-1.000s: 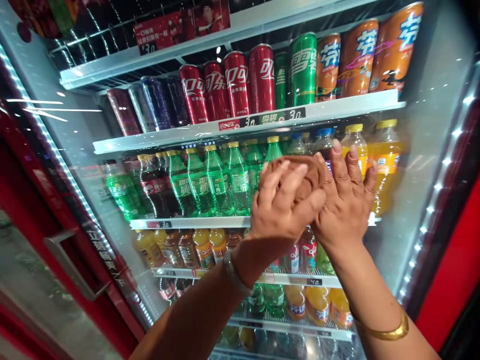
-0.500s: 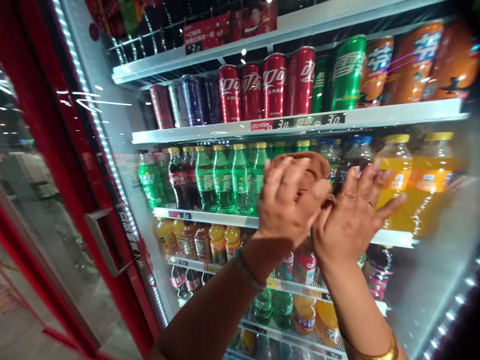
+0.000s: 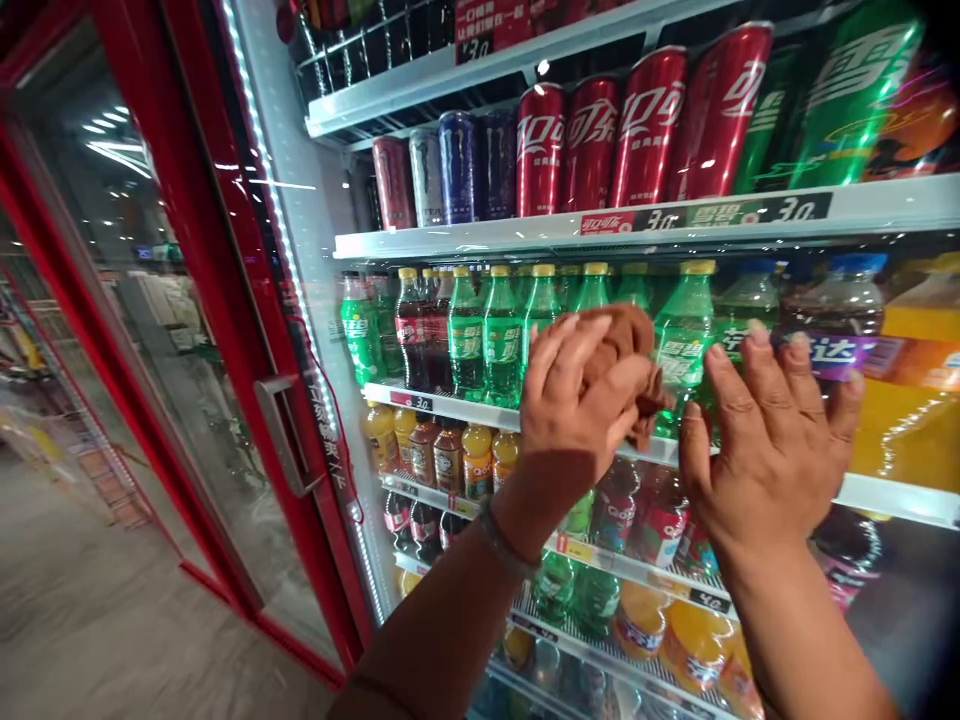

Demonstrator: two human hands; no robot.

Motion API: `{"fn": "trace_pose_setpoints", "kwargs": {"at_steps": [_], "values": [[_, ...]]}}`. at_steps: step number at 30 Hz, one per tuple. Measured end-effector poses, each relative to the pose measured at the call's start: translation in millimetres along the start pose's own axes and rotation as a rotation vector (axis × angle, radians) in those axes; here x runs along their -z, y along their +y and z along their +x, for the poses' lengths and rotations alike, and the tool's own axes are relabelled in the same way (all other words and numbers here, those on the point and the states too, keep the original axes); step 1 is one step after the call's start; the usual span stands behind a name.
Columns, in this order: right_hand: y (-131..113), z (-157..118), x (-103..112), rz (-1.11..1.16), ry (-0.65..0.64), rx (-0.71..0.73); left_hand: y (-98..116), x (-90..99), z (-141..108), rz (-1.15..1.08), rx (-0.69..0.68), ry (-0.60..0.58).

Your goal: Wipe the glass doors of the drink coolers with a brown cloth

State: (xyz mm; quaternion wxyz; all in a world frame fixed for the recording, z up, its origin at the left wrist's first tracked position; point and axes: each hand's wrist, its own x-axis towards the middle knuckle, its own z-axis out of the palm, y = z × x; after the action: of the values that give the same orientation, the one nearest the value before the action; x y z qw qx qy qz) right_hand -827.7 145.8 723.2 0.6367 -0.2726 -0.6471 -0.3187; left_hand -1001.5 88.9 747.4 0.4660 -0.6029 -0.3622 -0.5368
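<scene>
Before the fridge [image 3: 300, 130], brown cloth [image 3: 636, 330] is clamped in the left hand [image 3: 562, 415]; the right hand [image 3: 776, 450] is held with fingers apart.

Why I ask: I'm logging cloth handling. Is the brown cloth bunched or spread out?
Bunched: the brown cloth sits crumpled in folds under the left hand, not lying flat.

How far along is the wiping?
Done: no part can be confirmed; the shelves show through the glass, but no wiped edge is visible.
In hand: the left hand holds the bunched brown cloth; the right hand is spread open beside it.
Left: probably more glass, though how much I can't tell.
</scene>
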Motion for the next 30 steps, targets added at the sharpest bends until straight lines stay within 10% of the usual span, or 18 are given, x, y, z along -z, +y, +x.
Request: {"fn": "trace_pose_setpoints", "kwargs": {"at_steps": [4, 12, 20, 26, 30], "values": [[-4.0, 4.6, -19.1, 0.082, 0.112, -0.05, 7.0, -8.5, 21.8, 0.024, -0.017, -0.016], [-41.9, -3.7, -25.4, 0.039, 0.052, 0.037, -19.1, 26.7, -42.5, -0.044, 0.014, -0.016], [-21.1, -8.4, -32.9, 0.067, 0.045, 0.093, -27.5, 16.2, 11.2, 0.05, 0.133, 0.013], [-33.1, -8.2, -26.8, 0.005, 0.063, 0.099, -5.0, 21.4, -51.4, -0.11, -0.019, 0.024], [-52.9, 2.6, -22.8, -0.042, 0.018, -0.012, -29.5, 33.5, -61.7, -0.106, 0.019, 0.003]]}}
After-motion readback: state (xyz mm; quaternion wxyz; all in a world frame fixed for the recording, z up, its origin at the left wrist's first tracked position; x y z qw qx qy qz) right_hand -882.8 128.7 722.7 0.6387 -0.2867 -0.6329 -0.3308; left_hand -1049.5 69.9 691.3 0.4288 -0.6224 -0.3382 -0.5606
